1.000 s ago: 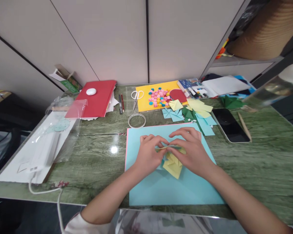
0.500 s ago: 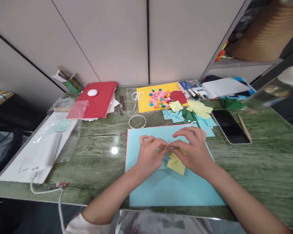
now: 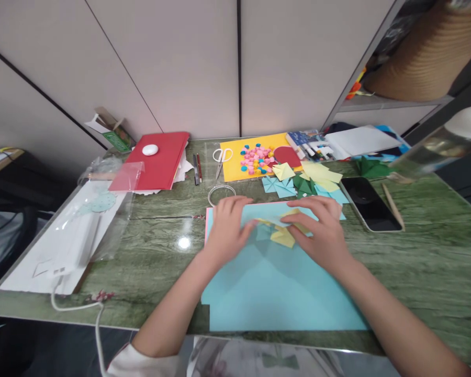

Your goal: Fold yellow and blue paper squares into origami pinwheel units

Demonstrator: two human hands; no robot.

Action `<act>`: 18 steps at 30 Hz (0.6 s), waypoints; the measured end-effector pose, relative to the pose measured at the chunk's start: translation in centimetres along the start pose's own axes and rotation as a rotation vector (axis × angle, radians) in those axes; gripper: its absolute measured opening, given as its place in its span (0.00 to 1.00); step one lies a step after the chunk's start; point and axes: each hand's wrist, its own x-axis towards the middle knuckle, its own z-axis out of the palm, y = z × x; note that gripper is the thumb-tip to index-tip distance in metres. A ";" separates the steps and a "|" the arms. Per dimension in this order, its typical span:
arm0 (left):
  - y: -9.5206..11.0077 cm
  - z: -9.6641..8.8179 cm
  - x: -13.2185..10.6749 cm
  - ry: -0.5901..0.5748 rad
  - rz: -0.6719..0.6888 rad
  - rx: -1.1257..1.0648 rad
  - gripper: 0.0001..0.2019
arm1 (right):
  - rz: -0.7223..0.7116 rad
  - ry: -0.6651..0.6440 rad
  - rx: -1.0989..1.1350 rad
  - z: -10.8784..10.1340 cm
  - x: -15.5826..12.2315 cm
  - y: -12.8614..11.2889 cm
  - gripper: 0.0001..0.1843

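Pale cabinet doors [image 3: 180, 68] stand behind the far edge of a green table [image 3: 157, 262], and a blue sheet [image 3: 282, 298] lies along its near edge. Half a second ago the left hand [image 3: 230, 228] and right hand [image 3: 322, 230] met over the middle of the sheet, both pinching a yellow-and-blue folded piece [image 3: 283, 237]; now they have parted, and the piece sits nearer the sheet's far edge. Left fingers are loosely spread by the far left corner, the thumb close to the piece, though blur hides whether they touch. Right thumb and fingers appear to pinch it, which suggests that this hand has most of the hold and the other is freed. A step has also opened at the sheet's near left corner, as if its layers had slipped. Past its far edge lie yellow pieces [image 3: 325, 177], with a phone [image 3: 371, 204] to their right.
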 end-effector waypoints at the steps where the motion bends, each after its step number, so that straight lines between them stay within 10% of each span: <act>1: -1.1 0.1 0.3 0.018 -0.077 0.083 0.17 | 0.004 -0.001 0.016 0.1 0.0 0.1 0.07; 9: -6.6 1.9 0.9 -0.023 -0.222 0.249 0.06 | 0.075 -0.142 0.137 0.1 0.2 1.3 0.15; 18: -0.6 0.4 0.1 0.196 -0.265 -0.291 0.08 | 0.286 0.207 0.244 -1.3 0.4 -0.1 0.08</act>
